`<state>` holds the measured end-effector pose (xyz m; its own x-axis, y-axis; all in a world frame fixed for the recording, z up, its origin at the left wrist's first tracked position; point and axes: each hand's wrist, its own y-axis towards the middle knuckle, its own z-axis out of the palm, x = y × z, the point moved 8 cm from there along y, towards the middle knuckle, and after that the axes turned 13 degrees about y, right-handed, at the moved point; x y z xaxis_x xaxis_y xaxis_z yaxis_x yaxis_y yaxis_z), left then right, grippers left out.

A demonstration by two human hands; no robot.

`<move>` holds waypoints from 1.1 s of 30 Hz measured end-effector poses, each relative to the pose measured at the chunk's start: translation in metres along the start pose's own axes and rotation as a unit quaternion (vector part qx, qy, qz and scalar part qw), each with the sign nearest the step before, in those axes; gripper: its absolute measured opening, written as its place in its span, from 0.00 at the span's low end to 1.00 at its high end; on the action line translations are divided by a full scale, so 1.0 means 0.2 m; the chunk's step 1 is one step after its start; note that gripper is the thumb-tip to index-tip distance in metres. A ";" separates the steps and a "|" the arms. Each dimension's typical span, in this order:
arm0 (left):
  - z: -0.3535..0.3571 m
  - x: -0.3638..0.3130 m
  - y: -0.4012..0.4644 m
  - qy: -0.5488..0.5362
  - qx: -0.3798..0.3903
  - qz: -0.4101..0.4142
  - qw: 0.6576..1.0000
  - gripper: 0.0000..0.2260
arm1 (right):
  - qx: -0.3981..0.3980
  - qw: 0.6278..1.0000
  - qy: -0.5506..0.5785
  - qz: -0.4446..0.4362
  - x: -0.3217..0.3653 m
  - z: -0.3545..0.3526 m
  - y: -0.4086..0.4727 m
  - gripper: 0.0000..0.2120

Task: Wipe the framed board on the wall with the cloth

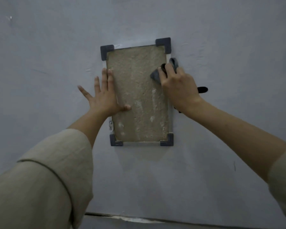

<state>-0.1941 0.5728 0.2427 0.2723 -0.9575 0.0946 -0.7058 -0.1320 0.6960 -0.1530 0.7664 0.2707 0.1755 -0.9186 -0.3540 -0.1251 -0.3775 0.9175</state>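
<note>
A framed board [139, 83] hangs on the grey wall, its brownish rough face streaked with pale marks and its four corners capped in dark plastic. My left hand [102, 95] lies flat with fingers spread over the board's left edge, thumb on the face. My right hand [178, 83] grips a bunched grey cloth [155, 76] against the upper right part of the board. A fold of the cloth sticks out above the knuckles.
The grey wall [56, 63] surrounds the board on all sides. A small dark object [202, 89] shows on the wall just right of my right hand. A metal bracket [111, 125] sits at the frame's lower left. A ledge line [139, 219] runs below.
</note>
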 end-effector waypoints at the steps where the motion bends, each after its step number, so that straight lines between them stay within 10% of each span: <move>1: 0.00 0.00 0.00 0.001 0.000 0.000 1.000 0.56 | 0.019 1.000 0.016 0.016 -0.01 0.02 0.06 0.22; 33: 0.00 0.00 0.00 -0.002 0.003 -0.005 1.000 0.56 | 0.037 0.999 -0.025 -0.008 0.00 -0.01 -0.07 0.16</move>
<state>-0.1930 0.5722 0.2425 0.2769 -0.9573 0.0836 -0.7073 -0.1442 0.6920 -0.1499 0.7716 0.2586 0.1301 -0.9163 -0.3787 -0.1956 -0.3982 0.8962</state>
